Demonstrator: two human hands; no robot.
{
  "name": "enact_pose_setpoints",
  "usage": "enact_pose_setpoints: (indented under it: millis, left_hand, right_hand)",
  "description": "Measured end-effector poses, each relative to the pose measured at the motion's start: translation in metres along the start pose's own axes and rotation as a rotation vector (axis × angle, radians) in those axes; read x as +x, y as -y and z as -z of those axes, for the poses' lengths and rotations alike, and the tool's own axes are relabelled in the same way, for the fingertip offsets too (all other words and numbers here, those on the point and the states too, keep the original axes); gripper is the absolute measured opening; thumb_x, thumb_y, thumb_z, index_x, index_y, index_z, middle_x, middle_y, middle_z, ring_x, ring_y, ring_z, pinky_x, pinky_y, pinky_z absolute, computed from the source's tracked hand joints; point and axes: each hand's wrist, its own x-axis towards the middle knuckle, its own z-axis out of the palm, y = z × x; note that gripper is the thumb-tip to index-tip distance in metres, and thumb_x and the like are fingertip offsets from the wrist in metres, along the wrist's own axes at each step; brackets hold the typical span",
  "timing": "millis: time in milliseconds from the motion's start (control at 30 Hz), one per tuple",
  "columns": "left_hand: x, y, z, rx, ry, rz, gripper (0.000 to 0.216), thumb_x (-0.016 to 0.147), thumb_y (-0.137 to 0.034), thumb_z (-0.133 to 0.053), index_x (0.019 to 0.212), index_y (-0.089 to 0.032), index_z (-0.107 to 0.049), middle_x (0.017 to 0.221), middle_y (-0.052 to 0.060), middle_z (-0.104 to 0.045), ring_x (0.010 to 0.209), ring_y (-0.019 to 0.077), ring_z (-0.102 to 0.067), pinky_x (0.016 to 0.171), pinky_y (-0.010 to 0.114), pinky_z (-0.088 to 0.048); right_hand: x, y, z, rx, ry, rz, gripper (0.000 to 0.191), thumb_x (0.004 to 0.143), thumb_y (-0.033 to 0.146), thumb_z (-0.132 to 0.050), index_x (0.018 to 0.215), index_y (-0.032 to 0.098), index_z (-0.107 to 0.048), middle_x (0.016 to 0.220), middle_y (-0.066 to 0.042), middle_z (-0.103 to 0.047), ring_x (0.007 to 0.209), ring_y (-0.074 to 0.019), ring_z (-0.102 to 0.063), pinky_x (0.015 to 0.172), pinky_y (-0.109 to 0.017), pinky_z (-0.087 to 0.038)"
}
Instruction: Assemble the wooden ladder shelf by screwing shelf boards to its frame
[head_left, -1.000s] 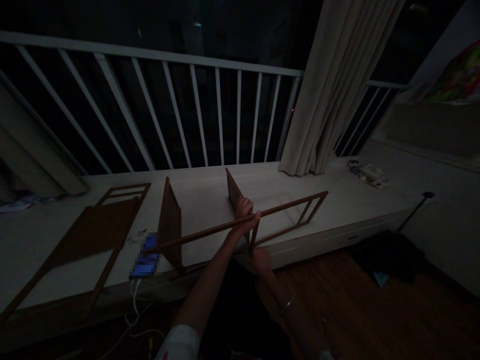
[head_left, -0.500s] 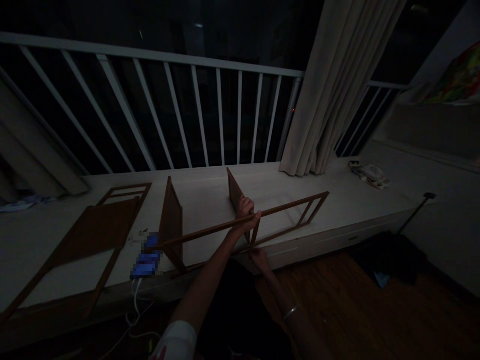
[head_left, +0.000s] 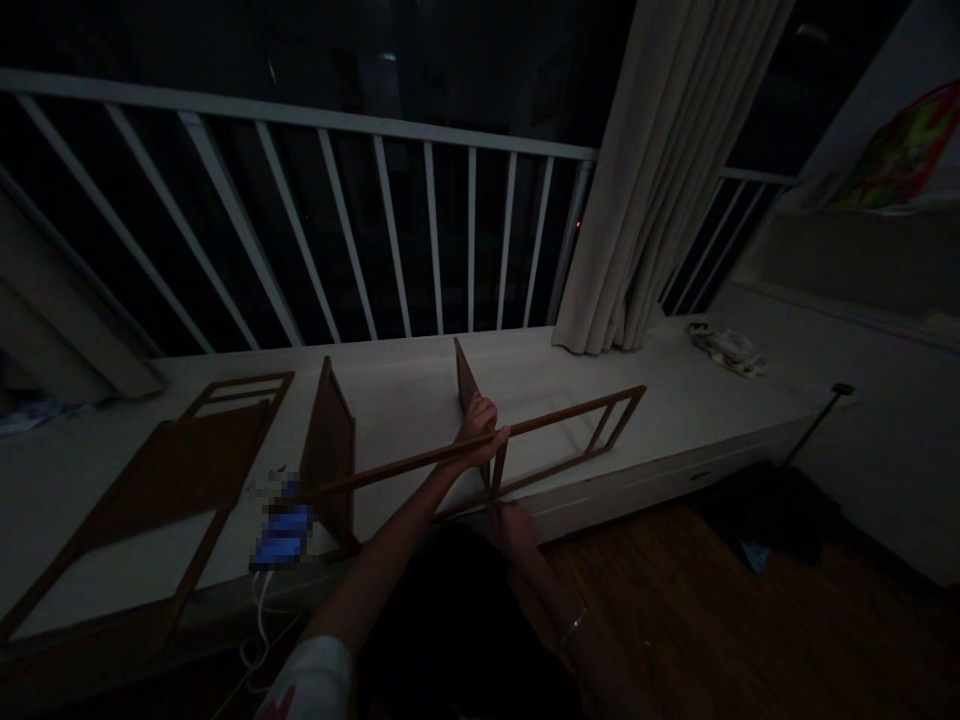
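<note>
A brown wooden shelf frame [head_left: 412, 464] lies on its side along the white window ledge, with two flat panels standing up from its rails. My left hand [head_left: 480, 425] is wrapped round the upper rail, beside the middle panel [head_left: 466, 374] and a short crosspiece. Below it, my right hand [head_left: 515, 527] is at the lower rail, where the crosspiece meets it. Its fingers are closed there, but the dark hides what they hold. The end panel [head_left: 328, 450] stands on the left.
Another wooden frame with a panel [head_left: 176, 470] lies flat on the ledge [head_left: 405, 390] at left. Between them is a blue blurred item [head_left: 283, 535] with white cables. White railings [head_left: 431, 240] and a curtain [head_left: 645, 200] stand behind; dark cloth [head_left: 780, 520] lies on the wooden floor.
My right hand has moved up slightly closer against the lower joint. My left hand keeps its hold on the upper rail. The whole view has shifted a little.
</note>
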Motion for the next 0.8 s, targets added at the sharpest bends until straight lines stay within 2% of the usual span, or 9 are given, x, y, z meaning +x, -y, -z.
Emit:
enact_pose_setpoints:
  millis: [167, 500, 800]
  left_hand:
    - [0.002, 0.008, 0.006, -0.014, 0.017, -0.023, 0.024, 0.073, -0.039, -0.045, 0.063, -0.02, -0.033, 0.072, 0.001, -0.042, 0.08, 0.017, -0.042, 0.097, 0.044, -0.026]
    - [-0.002, 0.009, 0.0, 0.01, -0.078, 0.03, 0.025, 0.072, -0.039, -0.046, 0.061, -0.021, -0.032, 0.067, 0.0, -0.038, 0.073, 0.0165, -0.041, 0.093, 0.044, -0.029]
    - [0.0, 0.01, 0.009, 0.084, -0.029, -0.01, 0.027, 0.071, -0.042, -0.048, 0.06, -0.021, -0.035, 0.065, 0.0, -0.037, 0.072, 0.0172, -0.039, 0.083, 0.041, -0.033]
  right_hand:
    - [0.0, 0.011, -0.001, -0.03, -0.036, 0.028, 0.038, 0.089, 0.036, -0.027, 0.096, 0.019, -0.06, 0.082, -0.011, -0.066, 0.077, -0.0203, -0.062, 0.065, -0.027, -0.042]
    - [0.002, 0.017, 0.006, -0.03, 0.007, 0.008, 0.038, 0.087, 0.036, -0.03, 0.096, 0.014, -0.06, 0.082, -0.015, -0.065, 0.081, -0.0225, -0.061, 0.069, -0.029, -0.042]
    - [0.006, 0.021, 0.012, -0.041, 0.049, 0.053, 0.043, 0.088, 0.036, -0.028, 0.09, 0.01, -0.063, 0.083, -0.018, -0.065, 0.081, -0.024, -0.061, 0.072, -0.032, -0.042]
